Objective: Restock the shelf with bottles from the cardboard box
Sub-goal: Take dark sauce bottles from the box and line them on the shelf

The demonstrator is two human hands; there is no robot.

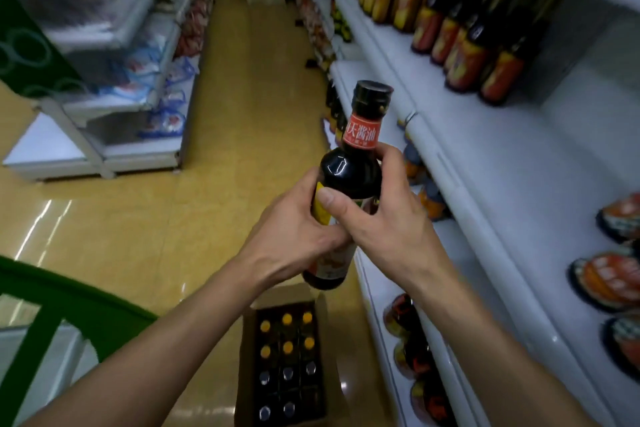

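Over on the left, across the aisle, a far rack (114, 55) carries bagged goods, blurred. A green frame (69, 298) cuts the lower left corner, and the glossy yellow floor (242, 107) runs between.

In the middle, both hands are on one dark bottle (349, 173) with a black cap and a red neck band. The left hand (291, 239) has its fingers wrapped round the labelled body from the left side. The right hand (391, 222) lays its thumb across the front below the shoulder, with its fingers curled behind the base of the neck. The bottle stands nearly upright in the air, leaning a little, just beside the front edge of the shelf (485, 163) and above the cardboard box (247, 357).

That box sits open on the floor against the shelf's foot. Upright bottles in the box (287, 347) fill it, yellow caps at the far end, dark ones nearer.

To the right, the white shelf holds a row of shelved bottles (460, 45) with orange labels up high, and flat packets (602, 281) lower down.
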